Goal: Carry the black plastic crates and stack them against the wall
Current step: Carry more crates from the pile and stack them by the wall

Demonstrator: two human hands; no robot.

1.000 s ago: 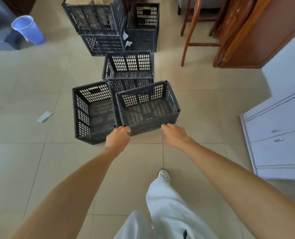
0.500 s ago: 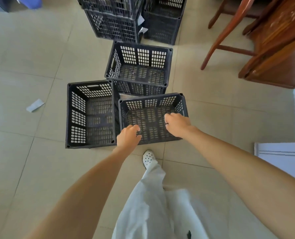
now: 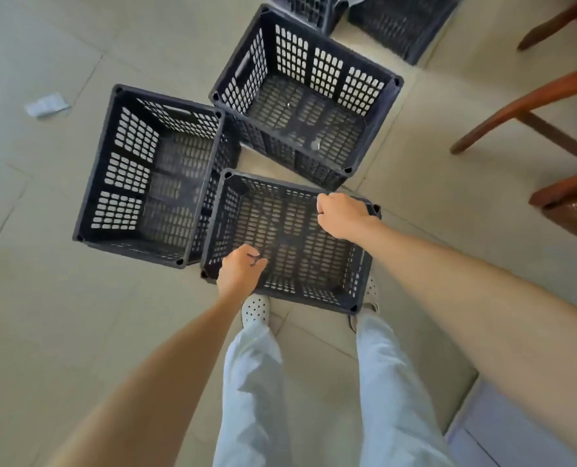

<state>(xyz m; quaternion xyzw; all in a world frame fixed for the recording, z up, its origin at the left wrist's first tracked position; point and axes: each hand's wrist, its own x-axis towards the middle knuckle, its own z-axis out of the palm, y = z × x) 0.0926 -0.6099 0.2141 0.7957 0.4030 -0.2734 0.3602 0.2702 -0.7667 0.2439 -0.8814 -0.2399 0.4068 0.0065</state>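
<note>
I hold a black perforated crate (image 3: 290, 241) low in front of my legs. It covers the toes of both my shoes and overlaps the edge of the crate to its left. My left hand (image 3: 240, 269) grips its near rim by the left corner, fingers curled. My right hand (image 3: 342, 214) grips the rim at the far right corner. A second empty crate (image 3: 155, 176) stands on the floor to the left. A third crate (image 3: 307, 99) stands just beyond. More stacked crates (image 3: 405, 25) are cut off by the top edge.
Wooden chair legs (image 3: 523, 109) and dark wooden furniture (image 3: 573, 210) stand at the right. A scrap of paper (image 3: 46, 104) lies on the tiled floor at the left. A pale cabinet corner (image 3: 516, 433) shows at the bottom right.
The held crate has come lower and closer to my feet, beside the two floor crates. My right hand has shifted from the near rim to the far right corner. The view has tipped downward.
</note>
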